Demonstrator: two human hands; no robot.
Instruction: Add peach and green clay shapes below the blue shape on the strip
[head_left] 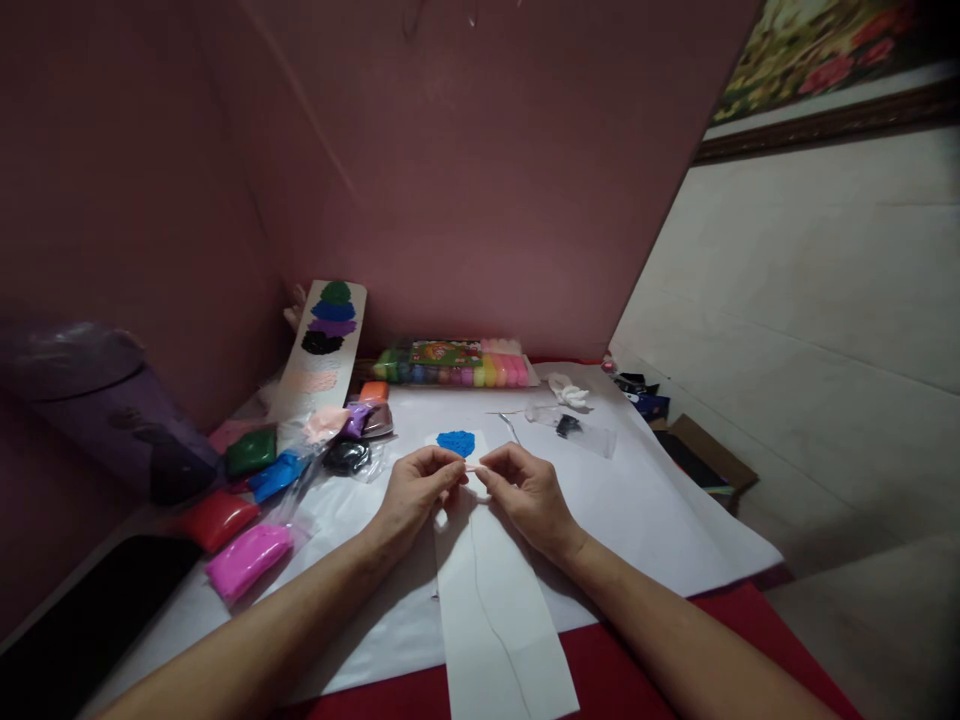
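Note:
My left hand (420, 487) and my right hand (534, 497) meet above a long white card strip (499, 610). Thumb and fingers of both are pinched on a thin pale strand of what looks like modelling clay (471, 467), stretched between the fingertips. On the card's far end, just beyond my fingers, a textured patch of blue clay (456, 443) is stuck down. A wavy pencil line runs along the card toward me. My fingers partly cover the card below the blue patch.
Bagged clay in several colours lies at left, including pink (249, 562) and red (217, 520). A decorated card (322, 345) leans behind. A colourful clay pack (454, 364) rests by the wall. A metal tool (509, 428), clear packet (592, 436) and white clay (568, 391) lie right.

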